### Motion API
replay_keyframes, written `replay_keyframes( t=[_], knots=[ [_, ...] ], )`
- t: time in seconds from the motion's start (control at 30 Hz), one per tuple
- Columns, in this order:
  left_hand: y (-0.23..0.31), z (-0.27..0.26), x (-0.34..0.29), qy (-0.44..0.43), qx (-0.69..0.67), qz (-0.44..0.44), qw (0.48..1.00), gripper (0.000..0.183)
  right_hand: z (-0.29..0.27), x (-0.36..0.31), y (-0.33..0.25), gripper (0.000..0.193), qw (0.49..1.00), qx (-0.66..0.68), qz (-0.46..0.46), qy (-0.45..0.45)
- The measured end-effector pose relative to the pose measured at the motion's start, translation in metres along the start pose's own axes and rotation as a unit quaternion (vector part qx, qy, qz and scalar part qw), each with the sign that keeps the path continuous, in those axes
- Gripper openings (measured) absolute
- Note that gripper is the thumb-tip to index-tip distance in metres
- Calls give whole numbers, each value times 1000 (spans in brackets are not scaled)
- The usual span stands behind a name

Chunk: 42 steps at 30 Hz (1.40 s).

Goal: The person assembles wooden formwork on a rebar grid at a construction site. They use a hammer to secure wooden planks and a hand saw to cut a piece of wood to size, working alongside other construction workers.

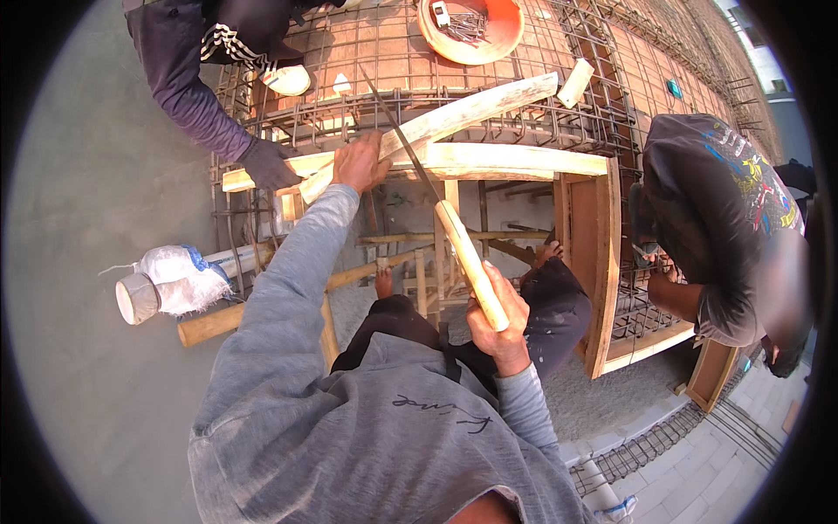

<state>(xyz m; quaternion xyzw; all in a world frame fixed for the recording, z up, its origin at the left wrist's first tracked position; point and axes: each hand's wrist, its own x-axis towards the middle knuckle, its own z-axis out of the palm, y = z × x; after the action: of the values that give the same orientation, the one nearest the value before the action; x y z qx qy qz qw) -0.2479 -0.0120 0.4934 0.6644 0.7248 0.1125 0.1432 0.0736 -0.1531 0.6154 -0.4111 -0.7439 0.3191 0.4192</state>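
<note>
My right hand (502, 319) is clamped round a thin-bladed, dark metal saw (449, 218) with smooth, cylindrical, pale wooden handle (476, 275). My left hand (360, 163) clasps a rough, whitish timber plank (476, 108), the blade (420, 166) crossing it.

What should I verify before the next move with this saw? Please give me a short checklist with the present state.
1. Right hand closed around the saw's wooden handle: ok.
2. Left hand on the upper plank: ok.
3. Left hand well clear of the blade: not ok, I would say; the blade passes close beside the fingers.
4. Co-worker's gloved hand away from the blade: ok, it is farther left.
5. Blade touching the plank: cannot tell; it crosses it in this view.
</note>
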Motion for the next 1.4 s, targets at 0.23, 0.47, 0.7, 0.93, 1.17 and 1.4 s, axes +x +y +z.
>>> replay_keyframes(
  t=[0.23, 0.47, 0.7, 0.93, 1.17, 1.4],
  knots=[
    [5, -10, 13, -79, 42, -25, 996, 51, 5, 10, 8, 60, 1000, -9, -10, -6],
    [6, 3, -5, 61, -33, -13, 998, 49, 7, 14, 14, 70, 1000, -4, -18, -7],
    [29, -7, 14, 3, -77, -246, 966, 51, 1, 10, 13, 65, 1000, 13, -8, -26],
    [24, 6, 20, 17, -18, -259, 966, 53, -5, 4, 11, 62, 997, 37, 23, -57],
    [26, 4, 18, 43, -43, -245, 968, 53, -1, -1, 9, 60, 996, 29, 58, -53],
    [28, -1, 17, 38, -25, -243, 969, 55, -30, -11, -24, 55, 996, -5, 62, -56]
  ],
)
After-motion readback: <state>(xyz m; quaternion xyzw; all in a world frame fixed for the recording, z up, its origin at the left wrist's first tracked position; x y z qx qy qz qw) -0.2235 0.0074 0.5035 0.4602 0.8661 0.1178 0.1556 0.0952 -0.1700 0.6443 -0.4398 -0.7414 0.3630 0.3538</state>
